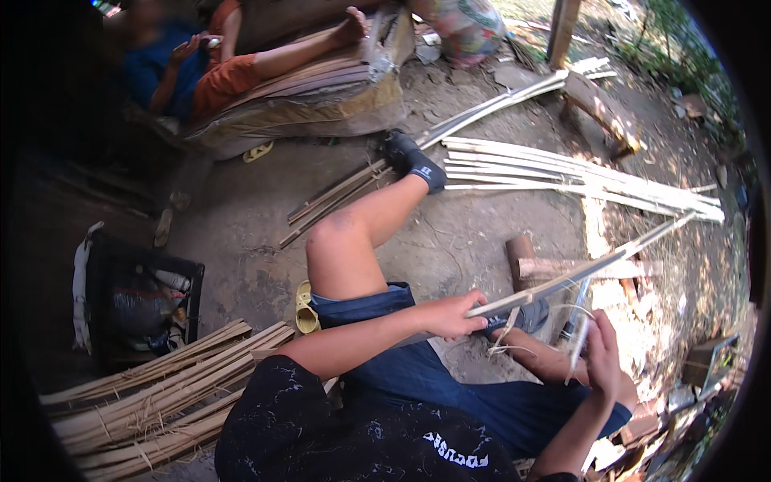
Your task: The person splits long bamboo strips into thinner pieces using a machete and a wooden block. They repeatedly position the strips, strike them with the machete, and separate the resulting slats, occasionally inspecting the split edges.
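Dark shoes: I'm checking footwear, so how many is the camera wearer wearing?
2: the left shoe, near the left ends of the pale strips; the right shoe, partly covered, just below the held strip in the picture.

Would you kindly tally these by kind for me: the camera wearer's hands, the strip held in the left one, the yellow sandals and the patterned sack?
Hands, left hand and right hand: 2
Long strip: 1
Yellow sandals: 2
Patterned sack: 1
Total: 6
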Motion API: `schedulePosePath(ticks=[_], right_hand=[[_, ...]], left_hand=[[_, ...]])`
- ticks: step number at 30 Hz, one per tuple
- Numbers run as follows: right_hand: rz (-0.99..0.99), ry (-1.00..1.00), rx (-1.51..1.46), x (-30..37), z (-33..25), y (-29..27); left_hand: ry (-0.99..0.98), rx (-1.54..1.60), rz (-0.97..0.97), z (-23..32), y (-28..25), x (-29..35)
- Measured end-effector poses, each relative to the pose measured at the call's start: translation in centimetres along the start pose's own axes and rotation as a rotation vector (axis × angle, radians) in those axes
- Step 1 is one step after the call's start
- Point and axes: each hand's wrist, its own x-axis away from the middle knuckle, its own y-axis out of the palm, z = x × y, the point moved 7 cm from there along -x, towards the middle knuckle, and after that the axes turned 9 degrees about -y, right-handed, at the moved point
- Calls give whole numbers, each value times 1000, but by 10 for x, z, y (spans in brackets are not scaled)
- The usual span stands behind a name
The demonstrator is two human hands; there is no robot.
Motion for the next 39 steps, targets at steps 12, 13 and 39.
schedulePosePath(ticks=[12,13,39], right_hand=[[251,98,359,-25,68,-45],[228,94,372,-29,71,-35],[682,-83,567,81,33,-235]], left_hand=[[19,17,-31,-10,8,-5],[31,29,-27,-12,7,-10],[32,-6,-31,-3,10,-12]])
